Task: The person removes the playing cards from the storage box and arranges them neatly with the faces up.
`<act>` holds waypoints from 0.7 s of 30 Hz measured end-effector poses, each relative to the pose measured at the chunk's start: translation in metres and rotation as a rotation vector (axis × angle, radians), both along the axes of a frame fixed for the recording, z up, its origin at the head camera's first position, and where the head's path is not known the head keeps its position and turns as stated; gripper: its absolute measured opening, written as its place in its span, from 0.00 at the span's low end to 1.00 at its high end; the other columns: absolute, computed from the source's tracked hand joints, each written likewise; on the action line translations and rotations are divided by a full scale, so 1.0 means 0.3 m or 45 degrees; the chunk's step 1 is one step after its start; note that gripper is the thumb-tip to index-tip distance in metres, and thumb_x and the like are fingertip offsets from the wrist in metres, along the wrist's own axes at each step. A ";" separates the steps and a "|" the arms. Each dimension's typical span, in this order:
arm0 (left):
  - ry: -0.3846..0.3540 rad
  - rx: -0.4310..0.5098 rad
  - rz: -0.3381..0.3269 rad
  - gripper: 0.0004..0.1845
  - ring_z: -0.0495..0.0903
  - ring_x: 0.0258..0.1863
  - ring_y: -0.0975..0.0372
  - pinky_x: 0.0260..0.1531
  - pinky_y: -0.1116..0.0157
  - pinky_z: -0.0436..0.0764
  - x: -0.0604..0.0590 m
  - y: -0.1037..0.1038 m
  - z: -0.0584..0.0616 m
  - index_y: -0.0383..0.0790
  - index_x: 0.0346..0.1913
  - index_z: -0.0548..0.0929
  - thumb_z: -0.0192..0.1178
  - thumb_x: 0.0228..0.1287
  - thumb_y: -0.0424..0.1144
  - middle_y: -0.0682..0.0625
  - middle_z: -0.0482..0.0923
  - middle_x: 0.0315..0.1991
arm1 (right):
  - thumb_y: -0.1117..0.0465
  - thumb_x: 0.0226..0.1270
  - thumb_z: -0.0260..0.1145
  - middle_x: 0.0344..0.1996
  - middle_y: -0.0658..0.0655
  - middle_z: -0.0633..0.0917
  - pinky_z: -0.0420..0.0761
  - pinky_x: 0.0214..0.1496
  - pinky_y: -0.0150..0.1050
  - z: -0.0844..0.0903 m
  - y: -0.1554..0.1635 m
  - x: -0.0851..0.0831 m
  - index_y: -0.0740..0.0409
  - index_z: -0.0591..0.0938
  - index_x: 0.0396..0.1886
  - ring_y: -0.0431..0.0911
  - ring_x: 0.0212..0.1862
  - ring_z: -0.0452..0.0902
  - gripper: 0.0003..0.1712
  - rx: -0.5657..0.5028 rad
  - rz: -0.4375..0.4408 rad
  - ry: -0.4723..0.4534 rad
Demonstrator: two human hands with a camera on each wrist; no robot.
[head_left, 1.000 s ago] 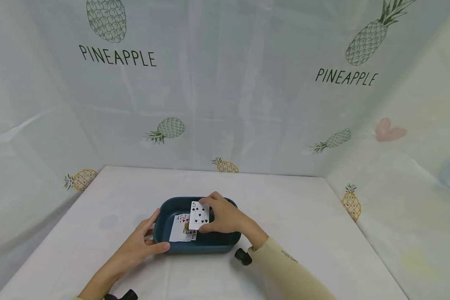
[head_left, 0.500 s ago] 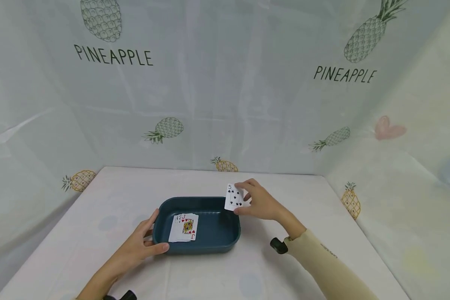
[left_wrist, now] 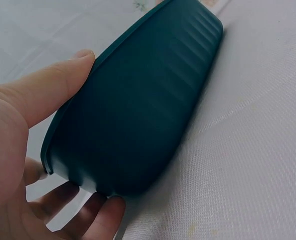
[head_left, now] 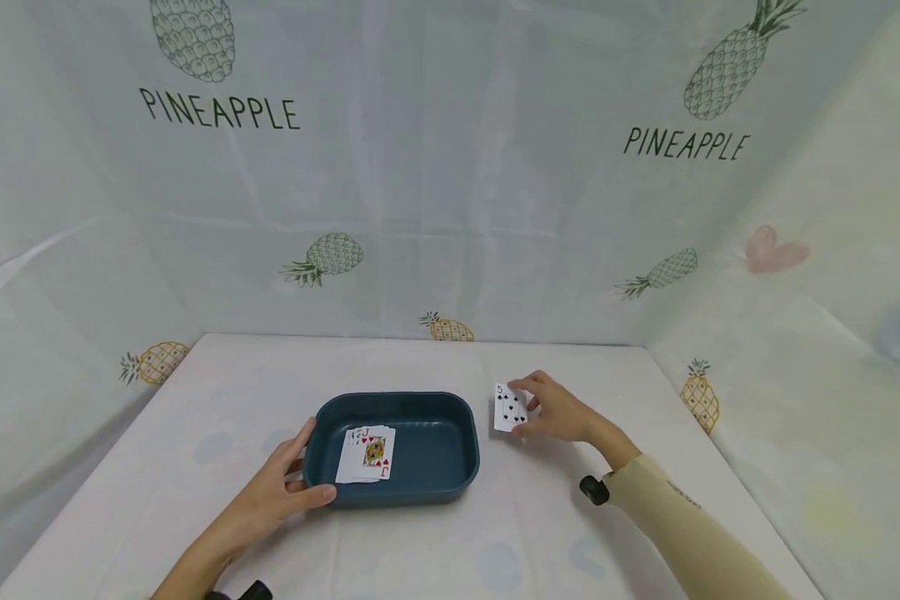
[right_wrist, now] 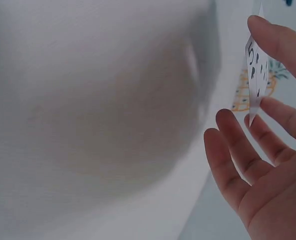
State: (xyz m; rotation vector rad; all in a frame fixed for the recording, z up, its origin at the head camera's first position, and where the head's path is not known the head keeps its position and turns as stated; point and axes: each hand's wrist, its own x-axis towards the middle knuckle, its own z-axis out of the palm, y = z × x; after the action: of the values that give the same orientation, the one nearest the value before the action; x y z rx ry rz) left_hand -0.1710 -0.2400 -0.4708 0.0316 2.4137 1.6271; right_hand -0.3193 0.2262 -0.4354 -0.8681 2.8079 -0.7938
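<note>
The right hand pinches a playing card, a five of spades, between thumb and fingertips. The card stands nearly upright, face toward the head camera, just left of the hand and above the table; whether its lower edge touches the table cannot be told. In the right wrist view the card appears edge-on, so only part of its face is readable, and the thumb is mostly cut off by the frame edge.

The left hand grips the near left corner of a dark blue tray: the thumb lies along the near wall, the fingers curl round the left end. In the left wrist view the tray fills the frame from outside, hiding its contents, with the thumb on the rim and the fingertips tucked under the base.

A small stack of cards lies in the tray just right of the left hand, a red jack on top; the lower cards are mostly covered. The held card is well to the right of the tray.
</note>
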 end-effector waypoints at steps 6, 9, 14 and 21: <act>-0.001 -0.011 0.003 0.61 0.75 0.69 0.41 0.64 0.46 0.80 -0.001 0.003 -0.003 0.58 0.88 0.43 0.77 0.65 0.49 0.36 0.49 0.80 | 0.50 0.59 0.84 0.61 0.59 0.76 0.79 0.54 0.43 -0.049 0.027 -0.012 0.60 0.75 0.75 0.48 0.54 0.79 0.47 0.037 0.019 -0.071; 0.008 -0.014 -0.002 0.61 0.74 0.70 0.40 0.65 0.47 0.80 -0.003 0.003 -0.005 0.59 0.88 0.43 0.76 0.65 0.49 0.36 0.49 0.80 | 0.49 0.59 0.84 0.61 0.58 0.76 0.79 0.56 0.46 -0.056 0.028 -0.020 0.59 0.76 0.74 0.49 0.55 0.76 0.46 0.052 0.026 -0.120; 0.014 -0.005 -0.012 0.61 0.72 0.71 0.39 0.64 0.49 0.80 -0.006 0.002 -0.006 0.58 0.88 0.42 0.76 0.65 0.48 0.37 0.48 0.80 | 0.48 0.59 0.84 0.60 0.57 0.75 0.76 0.59 0.49 -0.068 0.025 -0.033 0.57 0.77 0.74 0.50 0.56 0.73 0.46 0.092 0.017 -0.176; 0.018 -0.007 -0.016 0.61 0.71 0.72 0.38 0.65 0.47 0.79 -0.002 0.001 -0.001 0.59 0.88 0.42 0.76 0.66 0.49 0.36 0.48 0.81 | 0.49 0.56 0.85 0.58 0.58 0.72 0.75 0.54 0.46 -0.078 0.014 -0.041 0.53 0.78 0.74 0.49 0.53 0.68 0.46 0.115 0.009 -0.161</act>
State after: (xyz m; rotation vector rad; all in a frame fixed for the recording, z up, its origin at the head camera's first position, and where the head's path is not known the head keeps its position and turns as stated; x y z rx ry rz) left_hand -0.1716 -0.2396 -0.4711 0.0574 2.4235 1.6195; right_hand -0.3316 0.2305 -0.4587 -0.7840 2.7055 -0.6898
